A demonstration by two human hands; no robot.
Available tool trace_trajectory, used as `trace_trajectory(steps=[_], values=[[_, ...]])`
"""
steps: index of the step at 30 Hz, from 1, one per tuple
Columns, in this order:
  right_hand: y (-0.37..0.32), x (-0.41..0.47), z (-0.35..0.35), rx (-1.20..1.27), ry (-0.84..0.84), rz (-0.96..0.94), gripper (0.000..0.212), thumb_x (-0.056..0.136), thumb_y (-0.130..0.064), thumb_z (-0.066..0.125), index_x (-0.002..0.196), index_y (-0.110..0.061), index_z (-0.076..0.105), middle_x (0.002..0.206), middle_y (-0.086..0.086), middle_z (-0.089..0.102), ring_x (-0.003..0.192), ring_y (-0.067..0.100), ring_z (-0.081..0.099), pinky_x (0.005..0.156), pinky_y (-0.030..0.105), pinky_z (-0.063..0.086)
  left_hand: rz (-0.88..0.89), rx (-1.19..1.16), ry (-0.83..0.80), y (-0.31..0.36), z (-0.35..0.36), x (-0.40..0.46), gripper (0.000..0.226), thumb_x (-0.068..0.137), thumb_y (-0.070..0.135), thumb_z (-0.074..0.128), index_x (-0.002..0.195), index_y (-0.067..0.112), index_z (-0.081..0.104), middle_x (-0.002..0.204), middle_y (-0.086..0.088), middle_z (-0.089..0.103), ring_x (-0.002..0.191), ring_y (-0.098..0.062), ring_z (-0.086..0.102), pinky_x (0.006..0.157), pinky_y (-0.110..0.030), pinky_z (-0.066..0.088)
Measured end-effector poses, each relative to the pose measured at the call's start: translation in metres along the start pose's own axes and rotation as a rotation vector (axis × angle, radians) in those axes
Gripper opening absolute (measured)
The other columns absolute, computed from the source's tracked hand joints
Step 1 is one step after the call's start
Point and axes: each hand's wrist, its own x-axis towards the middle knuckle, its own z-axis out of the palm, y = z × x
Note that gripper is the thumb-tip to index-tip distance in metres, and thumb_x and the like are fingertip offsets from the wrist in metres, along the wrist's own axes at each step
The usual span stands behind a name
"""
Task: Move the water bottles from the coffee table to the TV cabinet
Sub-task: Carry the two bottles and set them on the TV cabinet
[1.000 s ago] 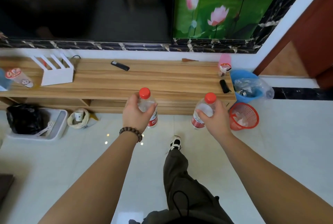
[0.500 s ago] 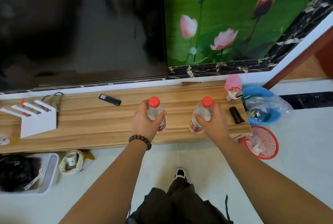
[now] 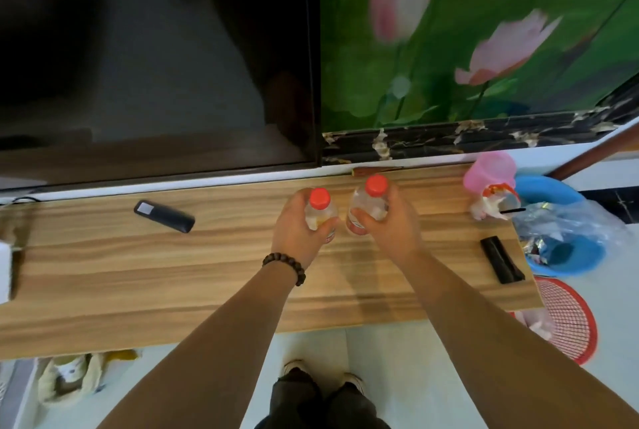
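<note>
A long wooden TV cabinet [image 3: 103, 273] runs across the view, seen from above, with a dark television screen [image 3: 155, 48] hanging over its back edge. Two bare forearms reach over the cabinet's front edge toward its middle. The left hand [image 3: 297, 231], with a dark bead bracelet [image 3: 285, 264] at its wrist, is wrapped around a clear left water bottle [image 3: 320, 211] with a red cap. The right hand [image 3: 390, 224] is curled around the right water bottle [image 3: 370, 202], which is also red-capped. Both bottles stand upright over the cabinet's back half, just beside each other; whether their bases touch the wood is hard to tell, as the hands hide them. Left of the bottles on the cabinet lies a black remote control [image 3: 164, 216]. At the cabinet's right end sit a pink cup [image 3: 489, 171] and a small black object [image 3: 501, 264]. Off that right end, on the floor, are a blue basin [image 3: 553, 186] and a red mesh basket [image 3: 570, 321].
</note>
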Motion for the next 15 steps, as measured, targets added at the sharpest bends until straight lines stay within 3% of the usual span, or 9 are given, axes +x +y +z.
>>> trace_trajectory(steps=[6,15], values=[[0.051,0.039,0.045,0.002,-0.042,-0.023,0.054,0.072,-0.028,0.077,0.12,-0.022,0.052,0.113,0.002,0.061,0.104,0.021,0.059,0.089,0.04,0.049,-0.012,-0.028,0.072,-0.056,0.034,0.034,0.055,0.075,0.033,0.078,0.121,0.019,0.052,0.113,0.006,0.061,0.105,-0.011,0.055,0.092,-0.027,0.044],[0.081,0.06,0.071,-0.039,-0.08,-0.027,0.058,0.071,-0.031,0.079,0.121,-0.025,0.052,0.115,0.001,0.059,0.106,0.02,0.057,0.088,0.036,0.048,-0.004,-0.01,0.075,-0.085,0.052,0.049,0.056,0.074,0.034,0.078,0.12,0.017,0.051,0.113,0.003,0.061,0.105,-0.016,0.056,0.089,-0.029,0.045]])
